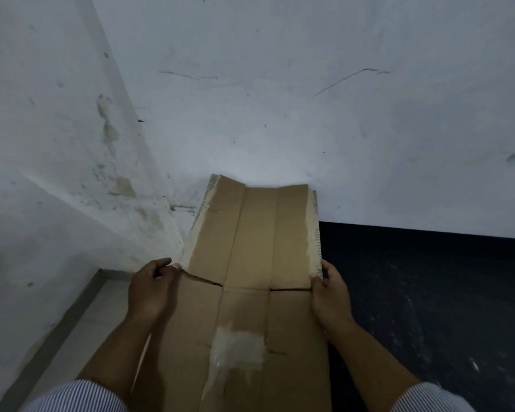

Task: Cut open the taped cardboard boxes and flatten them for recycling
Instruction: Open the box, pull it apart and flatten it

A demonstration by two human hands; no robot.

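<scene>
A flattened brown cardboard box (pixel 250 263) stretches away from me, its far flaps reaching the wall. Pale tape strips run down both long edges of the far part, and a crumpled patch of clear tape (pixel 238 349) sticks to the near panel. My left hand (pixel 150 289) pinches the left edge at the slit between flap and panel, thumb on top. My right hand (pixel 329 295) grips the right edge at the matching slit, fingers curled round it.
A scuffed white wall (pixel 280 99) meets a second stained white wall (pixel 57 173) in a corner just beyond the cardboard. Dark floor (pixel 428 292) lies to the right, a pale floor strip with a grey skirting (pixel 72 316) to the left.
</scene>
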